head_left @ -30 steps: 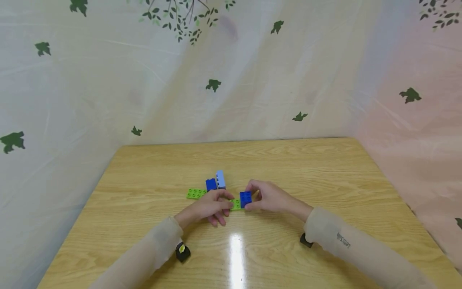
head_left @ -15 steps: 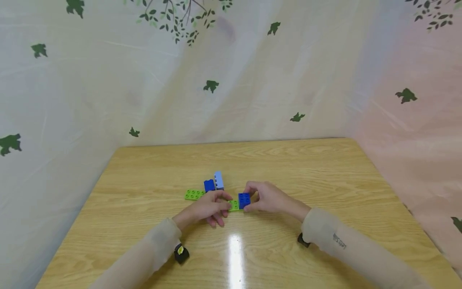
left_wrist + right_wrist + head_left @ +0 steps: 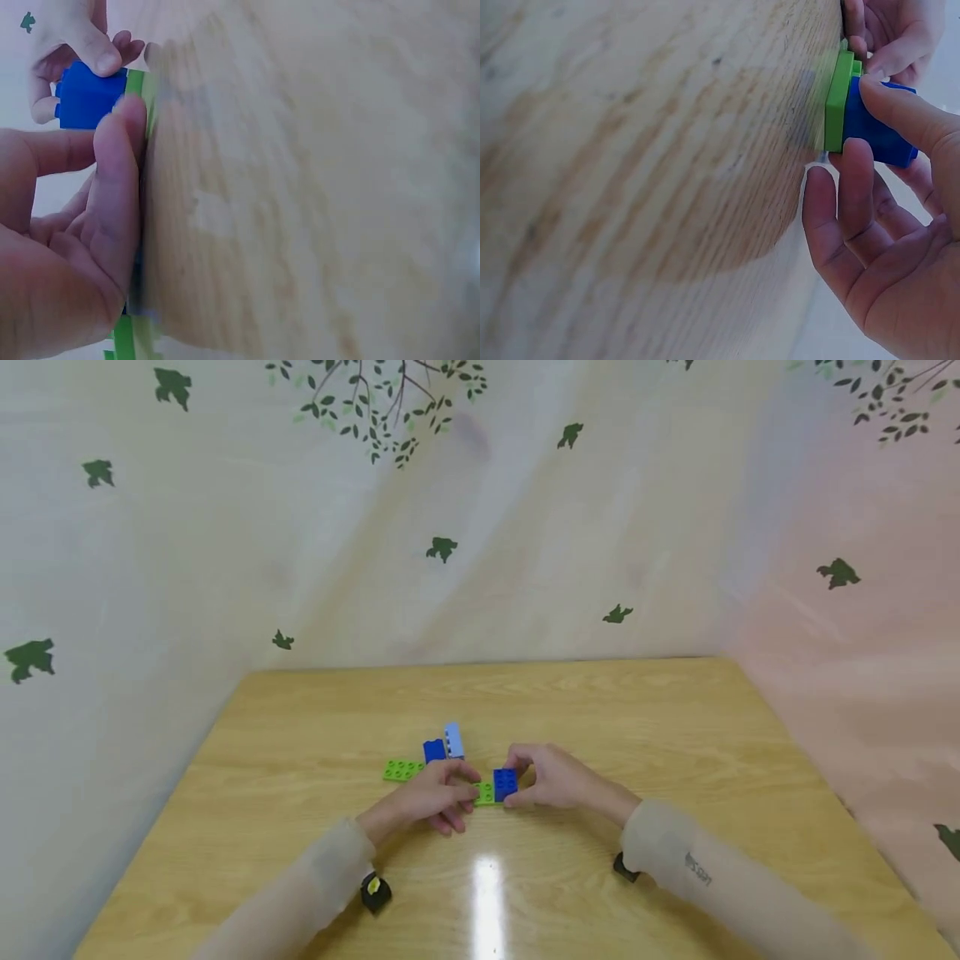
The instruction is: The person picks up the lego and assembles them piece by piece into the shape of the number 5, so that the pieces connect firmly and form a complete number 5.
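A bright green flat toy building brick (image 3: 486, 792) lies on the table, with studs showing on its left part. On its right end sits a dark blue studded brick (image 3: 506, 784), flush against the green one in the right wrist view. My right hand (image 3: 553, 777) pinches the blue brick (image 3: 874, 135) between thumb and fingers, the other fingers curving loosely below. With thumb and index finger, my left hand (image 3: 435, 797) holds the left end of the green brick, hiding that end. The left fingertips come close to the blue brick (image 3: 91, 97) in the left wrist view.
Behind my left hand lie another green flat brick (image 3: 402, 770), a second dark blue brick (image 3: 434, 750) and a light blue brick (image 3: 453, 740) on its side. The wooden table (image 3: 637, 718) meets a leaf-patterned cloth (image 3: 337, 552) at the back.
The hands and bricks keep nearly the same arrangement. The whole head view has shifted slightly, with the table lower in the frame now.
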`<action>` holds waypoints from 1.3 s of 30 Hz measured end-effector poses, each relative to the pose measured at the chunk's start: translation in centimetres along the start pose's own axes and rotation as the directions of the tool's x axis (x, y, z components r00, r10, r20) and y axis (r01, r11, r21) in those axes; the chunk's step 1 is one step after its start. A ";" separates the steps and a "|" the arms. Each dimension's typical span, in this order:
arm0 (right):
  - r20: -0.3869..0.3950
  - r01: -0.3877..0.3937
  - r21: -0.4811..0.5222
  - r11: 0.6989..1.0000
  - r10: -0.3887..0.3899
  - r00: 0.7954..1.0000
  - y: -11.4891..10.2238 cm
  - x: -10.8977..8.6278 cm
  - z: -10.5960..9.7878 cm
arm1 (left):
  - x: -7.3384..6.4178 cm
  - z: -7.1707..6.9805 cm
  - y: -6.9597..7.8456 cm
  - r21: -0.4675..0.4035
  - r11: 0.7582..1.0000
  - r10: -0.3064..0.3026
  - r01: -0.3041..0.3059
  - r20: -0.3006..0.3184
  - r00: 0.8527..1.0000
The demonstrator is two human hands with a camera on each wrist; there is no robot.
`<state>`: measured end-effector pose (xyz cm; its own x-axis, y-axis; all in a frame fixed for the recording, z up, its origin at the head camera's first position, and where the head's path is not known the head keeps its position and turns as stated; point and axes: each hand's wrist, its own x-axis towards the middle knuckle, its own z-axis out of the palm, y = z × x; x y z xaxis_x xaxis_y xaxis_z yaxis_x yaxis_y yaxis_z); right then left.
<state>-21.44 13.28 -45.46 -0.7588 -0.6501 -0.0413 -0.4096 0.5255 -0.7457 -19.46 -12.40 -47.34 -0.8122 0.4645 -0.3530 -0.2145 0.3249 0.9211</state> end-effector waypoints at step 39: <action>0.019 -0.022 -0.019 1.000 0.022 1.000 -0.1 -0.5 -0.4 | 0.7 -0.9 1.6 0.056 0.997 -0.038 0.050 -0.202 0.979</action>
<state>-21.21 13.75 -45.11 -0.7580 -0.6485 -0.0701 -0.4028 0.5499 -0.7317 -20.84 -12.28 -45.94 -0.8964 0.2757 -0.3471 -0.2240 0.3938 0.8915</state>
